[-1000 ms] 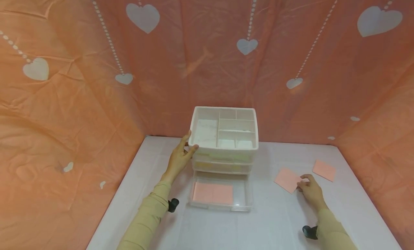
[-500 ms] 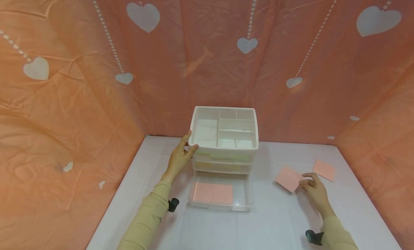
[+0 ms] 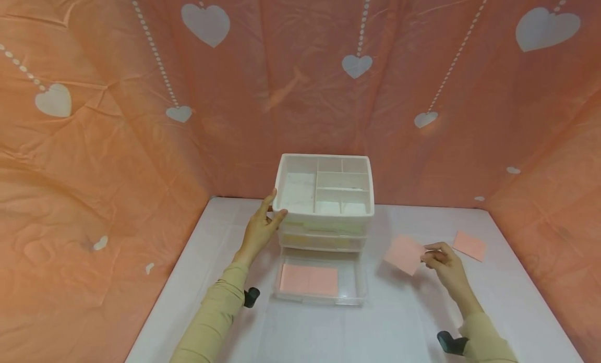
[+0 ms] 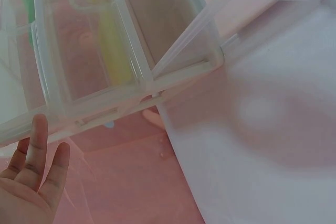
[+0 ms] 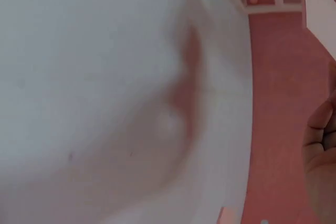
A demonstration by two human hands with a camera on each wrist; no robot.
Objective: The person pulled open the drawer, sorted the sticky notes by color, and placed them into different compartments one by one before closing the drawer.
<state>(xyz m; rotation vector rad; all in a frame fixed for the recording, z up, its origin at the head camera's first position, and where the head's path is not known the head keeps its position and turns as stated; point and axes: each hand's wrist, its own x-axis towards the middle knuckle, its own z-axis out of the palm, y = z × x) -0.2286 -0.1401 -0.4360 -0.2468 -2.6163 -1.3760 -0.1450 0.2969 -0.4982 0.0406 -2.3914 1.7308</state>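
Observation:
A white and clear plastic drawer organizer (image 3: 324, 201) stands at the back middle of the table. Its bottom drawer (image 3: 352, 287) is pulled out, with flat pink paper (image 3: 310, 280) inside on the left. My left hand (image 3: 258, 231) touches the organizer's front left corner, thumb at the front rim and fingers along the side; the left wrist view shows those fingers (image 4: 38, 140) mostly straight. Over the table to the right, my right hand (image 3: 443, 264) pinches a square pink paper sheet (image 3: 405, 254) by its right edge. Another pink sheet (image 3: 470, 245) lies behind that hand.
The top tray has several compartments (image 3: 343, 181). Two upper drawers (image 3: 324, 242) are closed, with yellow and green showing through them. White cloth covers the table (image 3: 389, 321). An orange-pink curtain (image 3: 310, 92) with white hearts hangs behind and at both sides.
My right hand has lifted the pink paper sheet from the table and moved it a little left, toward the organizer. My left hand stays at the organizer's corner.

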